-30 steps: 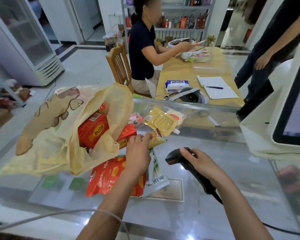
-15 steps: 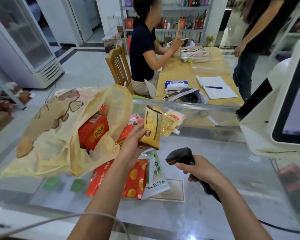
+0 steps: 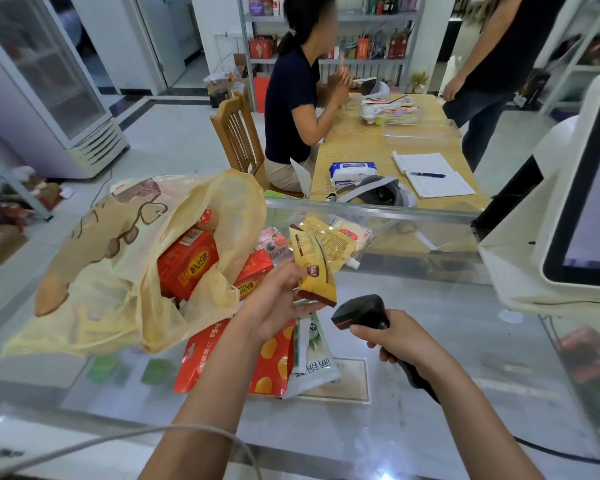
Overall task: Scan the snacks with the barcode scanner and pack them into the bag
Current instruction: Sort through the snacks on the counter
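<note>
Snack packet (image 3: pixel 314 268), yellow and crinkly, is pinched at its lower half by my left hand (image 3: pixel 278 306), raised above the glass counter (image 3: pixel 447 358). It looks light, soft and slick, so I judge the stiffer sealed edge the surest hold, keeping the film flat for the code. My right hand (image 3: pixel 399 341) is wrapped round the barcode scanner (image 3: pixel 361 311), whose nose is just beside the packet. Further left gapes the bag (image 3: pixel 118 271), with red boxes (image 3: pixel 187 265) inside.

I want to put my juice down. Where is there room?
Bare glass counter lies between the black barcode scanner and the white checkout terminal. It is crowded around the yellow plastic bag and red snack pouch.
</note>
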